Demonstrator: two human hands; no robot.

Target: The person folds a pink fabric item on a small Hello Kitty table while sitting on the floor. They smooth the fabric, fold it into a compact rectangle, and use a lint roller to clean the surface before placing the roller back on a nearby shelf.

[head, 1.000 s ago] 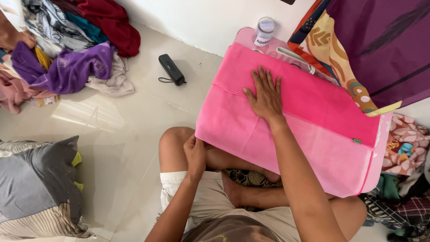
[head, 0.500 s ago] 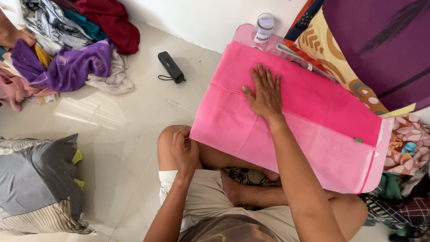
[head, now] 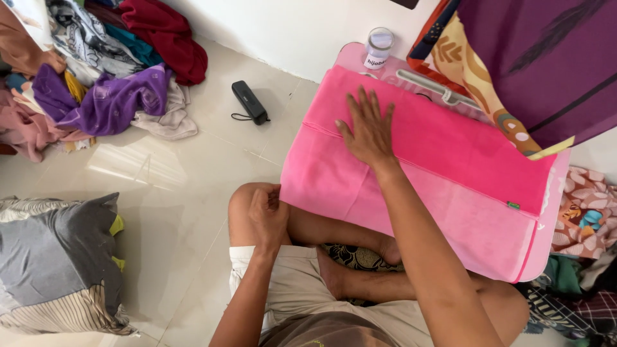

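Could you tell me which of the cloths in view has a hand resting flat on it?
The bright pink cloth spread over the board: the right hand lies flat on it. The purple cloth and dark red cloth lie untouched in the pile.

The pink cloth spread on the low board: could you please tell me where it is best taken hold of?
Probably the pink cloth is best pinched at its free near-left corner beside the left hand, coming from the person's left. That edge overhangs the knee, so fingers can slip under it, while the right hand lies flat on the middle.
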